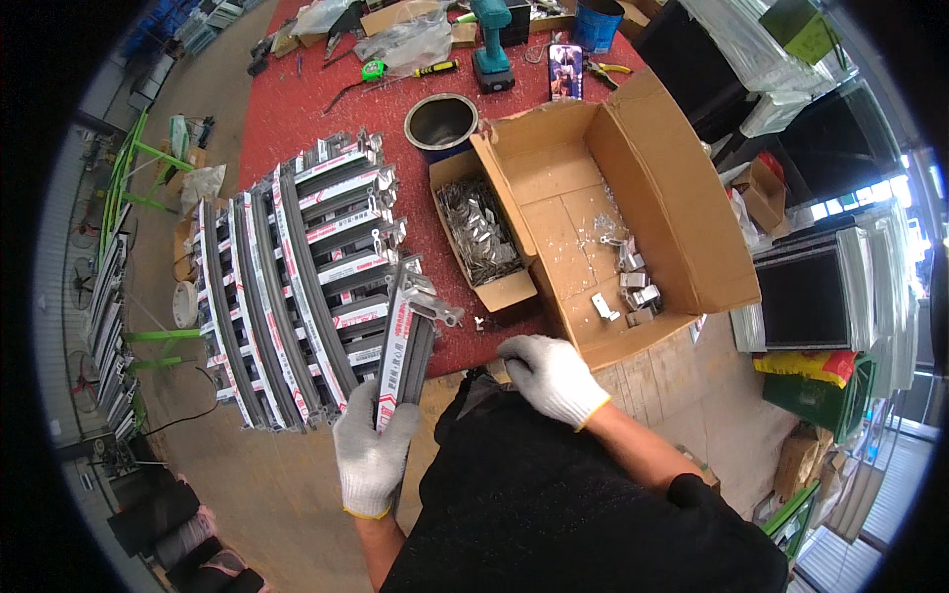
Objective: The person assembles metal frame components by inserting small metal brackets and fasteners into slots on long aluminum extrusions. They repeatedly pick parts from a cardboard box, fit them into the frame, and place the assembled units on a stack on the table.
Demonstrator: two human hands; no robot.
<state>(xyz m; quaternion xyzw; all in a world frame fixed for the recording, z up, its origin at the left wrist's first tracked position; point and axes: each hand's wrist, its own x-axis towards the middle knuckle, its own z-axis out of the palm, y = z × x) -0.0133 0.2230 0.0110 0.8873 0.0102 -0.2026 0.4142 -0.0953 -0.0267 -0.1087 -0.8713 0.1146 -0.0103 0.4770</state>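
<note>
My left hand point(372, 457), in a white knit glove, is wrapped round the lower end of a grey metal profile point(419, 358) with a strip of printed white film. A silver corner bracket point(435, 304) sits at that profile's far end. My right hand point(554, 380), gloved too, is at the table's front edge, below the large cardboard box point(647, 148). Its fingers are curled together; what they hold, if anything, is hidden. Left of my hands lies a crisscross stack of similar profiles point(288, 267). Between stack and box, a small carton point(506, 292) holds many thin metal pieces point(479, 232).
Several loose silver brackets point(638, 288) lie inside the large box. Behind on the red table point(297, 109) are a metal can point(440, 124), a cordless drill point(491, 49), a phone point(565, 72), a tape measure point(373, 70) and pliers point(605, 72). Wrapped panels point(840, 287) stand at right.
</note>
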